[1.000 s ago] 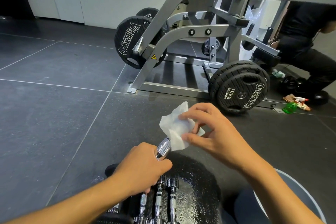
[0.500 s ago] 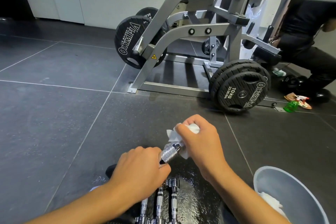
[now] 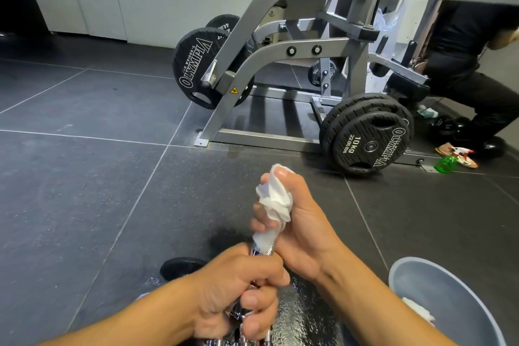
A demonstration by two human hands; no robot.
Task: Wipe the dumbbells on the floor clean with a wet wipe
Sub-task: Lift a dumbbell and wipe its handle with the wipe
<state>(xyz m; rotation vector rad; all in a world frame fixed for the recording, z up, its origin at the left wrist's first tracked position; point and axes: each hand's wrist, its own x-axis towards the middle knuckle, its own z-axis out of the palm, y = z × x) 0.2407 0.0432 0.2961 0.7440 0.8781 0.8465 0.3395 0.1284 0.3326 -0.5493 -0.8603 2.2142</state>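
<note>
My left hand [image 3: 238,292] grips the lower part of a chrome dumbbell bar [image 3: 259,250], holding it tilted up off the floor. My right hand [image 3: 297,219] is wrapped round the bar's upper end through a white wet wipe [image 3: 273,198], which bunches out above my fist and covers the tip. More chrome bars [image 3: 247,341] lie at the bottom edge, mostly hidden by my left hand. A small black weight plate [image 3: 181,267] lies flat on the floor just left of my hands.
A grey bin [image 3: 418,284] holding used wipes stands at the lower right. A grey weight machine [image 3: 252,45] with black Olympia plates [image 3: 368,143] fills the middle distance. A green spray bottle [image 3: 446,163] lies beside a person in black [image 3: 471,64] at the right.
My right hand went from holding the spread wipe above the bar to closing round the bar's end with the wipe bunched in its grip. The bar has tilted up more steeply.
</note>
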